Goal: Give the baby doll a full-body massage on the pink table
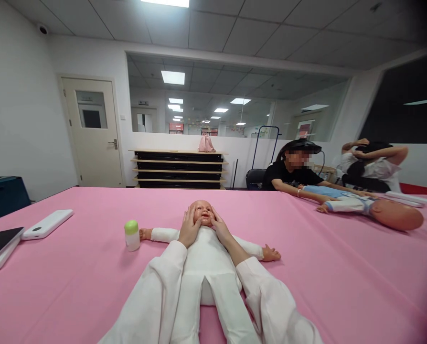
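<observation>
One white-bodied doll lies face-up on the pink-covered table, head toward the far edge, between the fingers of left hand and right hand, extended, unclenched, against its sides.

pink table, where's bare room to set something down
Bare: left, between the bottle and the white device; right, between the near doll and the far doll; behind the near doll's head, toward the table's far edge. Crowded: the near doll's head, touched by left hand and right hand, and far right, around the far doll and a co-worker's arms.
</observation>
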Action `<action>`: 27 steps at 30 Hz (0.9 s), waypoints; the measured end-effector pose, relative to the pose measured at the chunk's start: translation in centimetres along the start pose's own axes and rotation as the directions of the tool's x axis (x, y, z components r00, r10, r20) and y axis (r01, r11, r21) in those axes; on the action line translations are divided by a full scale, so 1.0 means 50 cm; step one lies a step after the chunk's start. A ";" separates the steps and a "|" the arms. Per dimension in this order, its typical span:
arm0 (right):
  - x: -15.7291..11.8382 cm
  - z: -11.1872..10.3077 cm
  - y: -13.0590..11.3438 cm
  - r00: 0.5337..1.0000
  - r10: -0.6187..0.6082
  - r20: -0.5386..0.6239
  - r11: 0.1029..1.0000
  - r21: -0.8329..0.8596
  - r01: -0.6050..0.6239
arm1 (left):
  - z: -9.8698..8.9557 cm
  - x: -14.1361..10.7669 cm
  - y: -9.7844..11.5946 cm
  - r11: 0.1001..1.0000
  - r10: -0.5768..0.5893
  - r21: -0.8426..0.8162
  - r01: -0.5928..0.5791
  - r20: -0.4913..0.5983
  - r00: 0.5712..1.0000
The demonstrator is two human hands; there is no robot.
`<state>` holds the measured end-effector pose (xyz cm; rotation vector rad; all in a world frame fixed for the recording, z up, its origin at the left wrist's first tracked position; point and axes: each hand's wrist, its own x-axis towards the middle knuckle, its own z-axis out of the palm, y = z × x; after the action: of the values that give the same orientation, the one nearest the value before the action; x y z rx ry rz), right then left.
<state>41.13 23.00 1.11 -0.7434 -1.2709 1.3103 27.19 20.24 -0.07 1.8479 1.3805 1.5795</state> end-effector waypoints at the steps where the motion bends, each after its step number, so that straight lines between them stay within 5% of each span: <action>1: 0.000 0.000 0.001 1.000 -0.002 0.008 1.000 -0.008 0.002 | 0.000 -0.001 0.003 1.000 -0.005 0.010 0.005 0.002 1.000; 27: 0.009 -0.005 0.021 0.993 -0.115 -0.032 0.983 -0.147 0.109 | -0.004 -0.004 0.011 0.999 -0.049 0.022 0.049 -0.014 0.999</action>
<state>40.98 23.69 0.20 -0.7841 -1.3665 1.1162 27.25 19.77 0.31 1.8049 1.4436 1.5611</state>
